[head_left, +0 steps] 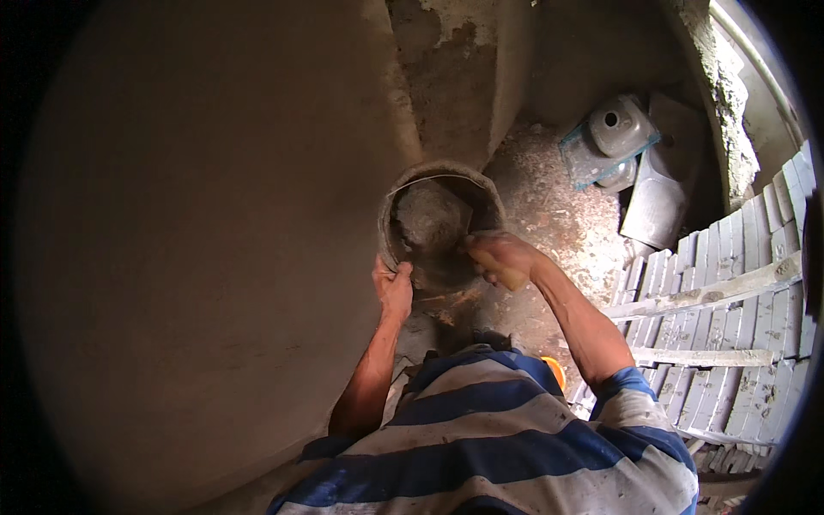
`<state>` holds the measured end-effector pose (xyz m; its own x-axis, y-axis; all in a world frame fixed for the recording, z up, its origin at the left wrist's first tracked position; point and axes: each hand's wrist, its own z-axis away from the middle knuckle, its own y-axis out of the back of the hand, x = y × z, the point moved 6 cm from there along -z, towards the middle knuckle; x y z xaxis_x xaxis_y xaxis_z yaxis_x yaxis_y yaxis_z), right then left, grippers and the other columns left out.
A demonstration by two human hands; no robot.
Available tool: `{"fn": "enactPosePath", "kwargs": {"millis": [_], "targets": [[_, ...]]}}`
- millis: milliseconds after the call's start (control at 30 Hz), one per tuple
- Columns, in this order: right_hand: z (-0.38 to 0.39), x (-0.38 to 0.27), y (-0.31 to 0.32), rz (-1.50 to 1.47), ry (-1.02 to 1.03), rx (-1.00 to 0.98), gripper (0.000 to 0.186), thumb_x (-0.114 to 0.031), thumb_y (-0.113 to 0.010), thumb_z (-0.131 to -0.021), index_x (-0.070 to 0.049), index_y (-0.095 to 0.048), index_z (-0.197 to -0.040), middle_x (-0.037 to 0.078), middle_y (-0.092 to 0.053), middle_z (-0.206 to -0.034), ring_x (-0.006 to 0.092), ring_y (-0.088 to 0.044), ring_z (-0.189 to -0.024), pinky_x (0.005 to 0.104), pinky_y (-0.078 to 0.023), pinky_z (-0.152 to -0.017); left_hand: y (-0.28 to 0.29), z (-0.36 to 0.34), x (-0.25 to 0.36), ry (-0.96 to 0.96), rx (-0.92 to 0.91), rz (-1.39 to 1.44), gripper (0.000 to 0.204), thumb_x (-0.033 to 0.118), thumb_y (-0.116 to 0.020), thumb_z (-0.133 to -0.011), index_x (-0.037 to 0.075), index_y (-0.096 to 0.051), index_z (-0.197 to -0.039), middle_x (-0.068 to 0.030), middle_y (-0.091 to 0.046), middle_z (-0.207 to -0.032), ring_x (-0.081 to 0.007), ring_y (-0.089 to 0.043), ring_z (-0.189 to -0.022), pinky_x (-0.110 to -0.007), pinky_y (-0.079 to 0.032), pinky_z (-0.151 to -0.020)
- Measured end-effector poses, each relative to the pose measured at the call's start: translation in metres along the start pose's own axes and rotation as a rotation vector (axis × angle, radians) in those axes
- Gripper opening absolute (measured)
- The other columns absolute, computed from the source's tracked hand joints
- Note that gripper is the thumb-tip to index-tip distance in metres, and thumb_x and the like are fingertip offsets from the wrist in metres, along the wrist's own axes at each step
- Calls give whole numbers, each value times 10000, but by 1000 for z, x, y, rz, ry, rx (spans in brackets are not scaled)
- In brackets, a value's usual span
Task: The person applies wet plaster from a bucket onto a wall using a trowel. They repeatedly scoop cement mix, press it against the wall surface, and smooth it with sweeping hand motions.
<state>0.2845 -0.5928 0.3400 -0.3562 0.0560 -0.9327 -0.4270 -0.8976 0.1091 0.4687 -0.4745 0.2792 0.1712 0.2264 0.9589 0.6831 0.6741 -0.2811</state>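
Note:
A mortar-crusted bucket (388,232) with a thin wire handle is in front of me, beside the wall. My left hand (394,289) grips its near left rim, thumb over the edge. My right hand (505,258) is closed at the near right side of the bucket, around the handle of what looks like a trowel, its blade reaching inside. Grey wet mortar (427,213) lies in the bucket and seems to cover the blade, so the tool's outline is hard to make out. Shadow hides the bucket's near inside.
A broad plastered wall (189,240) fills the left. Metal sink basins (620,127) with blue wrapping and a steel sheet (659,202) lie at far right. Stacked pale blocks or tiles (730,318) with wooden strips stand to my right. An orange container (555,372) is by my body. Debris litters the floor.

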Motion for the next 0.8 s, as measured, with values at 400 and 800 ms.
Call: {"fn": "enactPosePath", "kwargs": {"millis": [400,800], "targets": [[-7,96,40,659,-77,-38,373,-292,-459,-903,-15,-526,-1144,185,-616,-772,250,-627,-691,366,-507,-629,-65,9,-41,-221,-27,-504,584,39,-488,-809,-61,-268,-1341,-232,-309,-1369,-322,-316,-1270,-380,-249,-1043],[-36,208,27,-113,-53,-170,266,-193,-501,-878,-77,-533,-1115,65,-572,-755,183,-565,-600,280,-452,-447,-97,-5,-52,23,-292,-740,398,60,-544,-798,-36,-469,-1177,-213,-582,-988,-322,-572,-901,-365,-437,-813]]}}
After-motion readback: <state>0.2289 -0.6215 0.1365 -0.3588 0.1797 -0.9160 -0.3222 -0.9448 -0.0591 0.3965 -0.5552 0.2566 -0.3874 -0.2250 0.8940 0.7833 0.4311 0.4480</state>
